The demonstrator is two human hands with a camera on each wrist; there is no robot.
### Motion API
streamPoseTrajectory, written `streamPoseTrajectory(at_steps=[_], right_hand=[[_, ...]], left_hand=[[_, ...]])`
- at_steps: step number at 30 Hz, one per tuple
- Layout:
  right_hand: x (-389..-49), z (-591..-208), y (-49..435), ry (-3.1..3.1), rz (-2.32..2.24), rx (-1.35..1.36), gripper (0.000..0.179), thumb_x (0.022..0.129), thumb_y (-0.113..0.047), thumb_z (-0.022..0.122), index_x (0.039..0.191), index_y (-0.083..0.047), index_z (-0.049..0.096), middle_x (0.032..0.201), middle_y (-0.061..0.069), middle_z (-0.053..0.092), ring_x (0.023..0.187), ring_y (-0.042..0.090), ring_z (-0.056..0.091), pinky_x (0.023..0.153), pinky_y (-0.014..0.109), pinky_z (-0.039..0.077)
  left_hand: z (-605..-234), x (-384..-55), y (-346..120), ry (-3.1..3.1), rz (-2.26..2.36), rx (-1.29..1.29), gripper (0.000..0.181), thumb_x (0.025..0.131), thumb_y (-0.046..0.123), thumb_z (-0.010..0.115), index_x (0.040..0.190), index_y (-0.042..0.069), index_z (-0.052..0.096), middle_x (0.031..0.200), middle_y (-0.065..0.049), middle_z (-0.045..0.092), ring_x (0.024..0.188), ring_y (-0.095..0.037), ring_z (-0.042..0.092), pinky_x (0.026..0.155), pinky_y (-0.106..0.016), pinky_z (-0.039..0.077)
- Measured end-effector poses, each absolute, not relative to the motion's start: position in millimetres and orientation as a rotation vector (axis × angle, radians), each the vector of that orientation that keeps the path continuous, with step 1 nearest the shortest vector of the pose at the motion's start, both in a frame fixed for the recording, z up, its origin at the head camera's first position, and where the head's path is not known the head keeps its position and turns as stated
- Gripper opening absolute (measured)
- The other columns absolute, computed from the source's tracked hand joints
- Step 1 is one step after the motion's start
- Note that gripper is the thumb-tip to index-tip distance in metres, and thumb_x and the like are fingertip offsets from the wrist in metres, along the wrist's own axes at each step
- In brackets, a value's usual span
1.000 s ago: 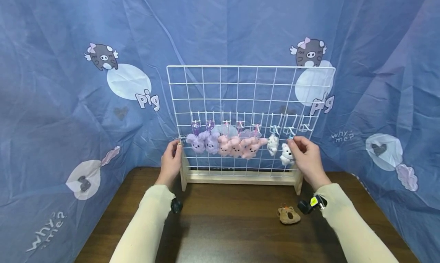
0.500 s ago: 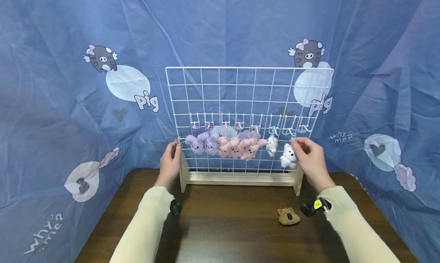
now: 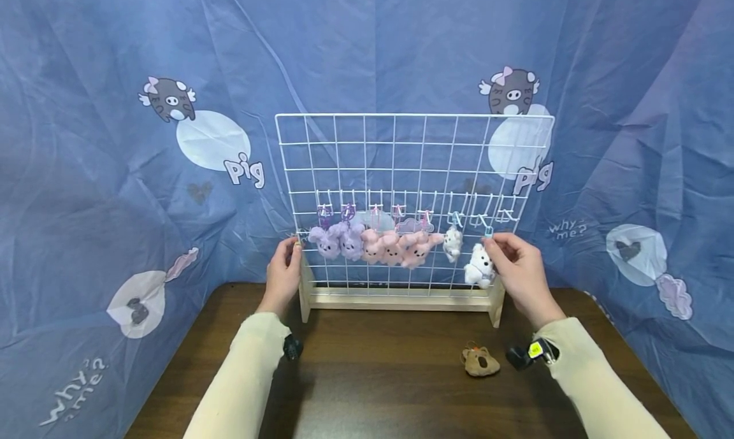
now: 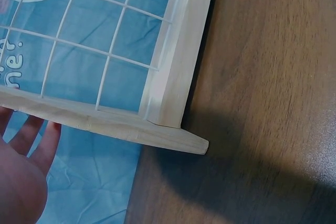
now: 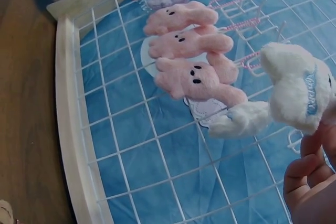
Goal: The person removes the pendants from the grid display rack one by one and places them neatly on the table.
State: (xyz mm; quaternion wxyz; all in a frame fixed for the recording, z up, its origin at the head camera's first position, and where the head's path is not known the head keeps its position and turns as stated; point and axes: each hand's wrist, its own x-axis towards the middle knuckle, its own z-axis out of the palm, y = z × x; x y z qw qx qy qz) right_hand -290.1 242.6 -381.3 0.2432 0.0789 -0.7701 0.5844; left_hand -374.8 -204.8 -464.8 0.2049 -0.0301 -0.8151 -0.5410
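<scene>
Thumb and bent fingers of the right hand (image 3: 518,267) pinch the blue strap (image 3: 489,232) of a white toy (image 3: 478,267), which hangs just beside and below the fingertips, slightly tilted, in front of the lower right part of the grid (image 3: 401,115). The strap lies right under the end of a hook (image 3: 483,221); whether the two touch, I cannot tell. Blue lettering shows on this toy in the right wrist view. Out at the other edge, the left hand (image 3: 283,273) grips the wooden post (image 4: 131,130), its thumb on the near side and, in the left wrist view, three fingers reaching behind the wood. Left of the pinched toy, a second white toy (image 3: 453,243) hangs from its own hook, turned sideways. Next along the row come three pink toys (image 3: 393,249), close together, and then two purple toys (image 3: 351,241), side by side near the left hand. One more hook (image 3: 504,216) sits at the right end of the row. A pale wooden bar (image 3: 395,300) runs along the bottom of the grid. On the brown table (image 3: 367,388), in front of the grid and left of the right wrist's camera (image 3: 529,353), lies a brown toy (image 3: 480,362). Blue cloth (image 3: 355,50) printed with pigs hangs behind everything.
</scene>
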Motion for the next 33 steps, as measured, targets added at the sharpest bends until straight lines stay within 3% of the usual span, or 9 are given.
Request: streamPoseTrajectory(at_steps=[6,13,18,25,33], right_hand=[[-285,-387,238,-2.137,1.626,0.27,0.025,0.104,-0.013,0.067,0.117,0.008,0.07,0.083,-0.016,0.067,0.067,0.005,0.057,0.059,0.021,0.053],[-282,-393,229,-2.191,1.617,0.3,0.023,0.103,-0.016,0.069,0.113,0.005,0.073,0.079,-0.006,0.065,0.067,0.007,0.06,0.061,0.024,0.056],[-282,-401,224,-2.266,1.578,0.312,0.022,0.103,-0.012,0.068,0.115,0.006,0.073,0.086,-0.003,0.068,0.074,0.004,0.062,0.065,0.024,0.057],[-284,-417,216,-2.36,1.476,0.364,0.019,0.103,-0.005,0.066,0.113,0.009,0.072,0.092,0.016,0.073,0.072,0.003,0.062,0.067,0.022,0.055],[-285,-432,210,-2.38,1.555,0.447,0.02,0.102,-0.012,0.07,0.111,0.004,0.075,0.092,0.014,0.076,0.073,0.006,0.065,0.067,0.025,0.057]], left_hand=[[-465,-375,-205,-2.27,-1.497,-0.084,0.039,0.113,0.028,0.048,0.144,0.006,0.055,0.14,-0.017,0.066,0.132,-0.034,0.06,0.11,-0.051,0.047],[-466,-375,-205,-2.273,-1.5,-0.085,0.04,0.113,0.03,0.048,0.145,0.006,0.055,0.141,-0.017,0.066,0.133,-0.033,0.06,0.11,-0.051,0.046],[-466,-375,-205,-2.263,-1.501,-0.083,0.038,0.113,0.029,0.049,0.143,0.006,0.056,0.14,-0.016,0.066,0.133,-0.033,0.06,0.11,-0.051,0.046],[-467,-376,-205,-2.264,-1.499,-0.079,0.039,0.113,0.03,0.048,0.144,0.007,0.056,0.14,-0.017,0.067,0.13,-0.034,0.061,0.108,-0.051,0.047],[-465,-374,-204,-2.271,-1.519,-0.072,0.04,0.113,0.031,0.048,0.144,0.007,0.055,0.141,-0.016,0.066,0.131,-0.033,0.06,0.109,-0.052,0.047]])
